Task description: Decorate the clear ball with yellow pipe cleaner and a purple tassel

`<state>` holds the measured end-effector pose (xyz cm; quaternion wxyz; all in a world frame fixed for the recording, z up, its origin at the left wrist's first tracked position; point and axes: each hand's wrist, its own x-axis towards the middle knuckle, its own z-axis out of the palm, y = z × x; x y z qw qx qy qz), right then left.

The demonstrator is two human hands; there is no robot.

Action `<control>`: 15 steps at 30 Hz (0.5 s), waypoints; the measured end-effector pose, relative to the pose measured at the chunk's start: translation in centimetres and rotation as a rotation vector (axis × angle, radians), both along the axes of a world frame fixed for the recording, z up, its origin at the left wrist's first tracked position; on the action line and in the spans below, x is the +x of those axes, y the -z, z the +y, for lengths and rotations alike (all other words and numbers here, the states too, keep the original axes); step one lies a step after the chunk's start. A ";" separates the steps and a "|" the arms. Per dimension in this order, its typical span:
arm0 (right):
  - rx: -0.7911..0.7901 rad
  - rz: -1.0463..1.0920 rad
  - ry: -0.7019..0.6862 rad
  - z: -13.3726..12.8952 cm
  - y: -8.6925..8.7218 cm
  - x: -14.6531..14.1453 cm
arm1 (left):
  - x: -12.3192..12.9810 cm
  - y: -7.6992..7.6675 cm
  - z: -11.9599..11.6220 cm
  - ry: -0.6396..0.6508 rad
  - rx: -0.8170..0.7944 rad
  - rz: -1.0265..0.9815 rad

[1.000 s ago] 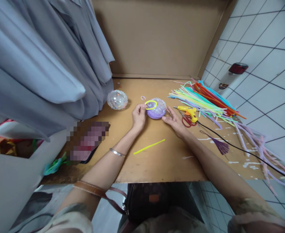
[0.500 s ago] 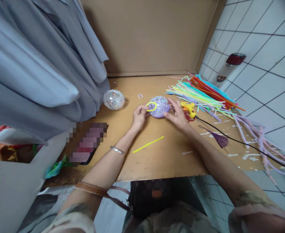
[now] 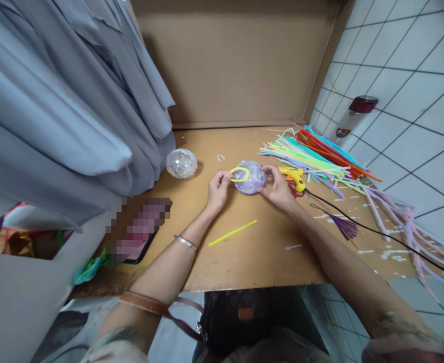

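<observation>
Gray fabric (image 3: pixel 74 101) hangs left of the wooden tabletop (image 3: pixel 260 262); a clear ball (image 3: pixel 181 164) sits nearby. Left hand (image 3: pixel 219 190) pinches a yellow pipe-cleaner loop (image 3: pixel 248 175), overlapping in view the purple ball (image 3: pixel 255 184) between both hands. Right hand (image 3: pixel 278 189) grasps that ball, partly blocking a yellow glue gun (image 3: pixel 298 178) near piled pipe cleaners (image 3: pixel 320 156).

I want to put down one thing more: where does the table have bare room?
The table is bare at front middle, between yellow strip and front edge, and back middle, between pale curl and back panel. Crowded: right side, with fuzzy sticks, glue gun, tassel; and centre, with left hand, right hand, purple ball.
</observation>
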<state>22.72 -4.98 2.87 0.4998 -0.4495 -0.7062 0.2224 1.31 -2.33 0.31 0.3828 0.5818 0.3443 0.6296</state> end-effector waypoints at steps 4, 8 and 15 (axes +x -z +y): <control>0.139 -0.025 0.001 -0.8 -0.5 -0.6 | 0.0 -0.4 -0.2 -0.089 0.022 -0.011; 0.116 0.054 0.012 -1.2 -0.8 -0.8 | 0.4 -1.0 -1.4 -0.142 0.120 0.105; -0.038 -0.104 0.047 -1.0 -1.1 -0.2 | 0.7 -1.5 -2.2 -0.170 0.201 0.199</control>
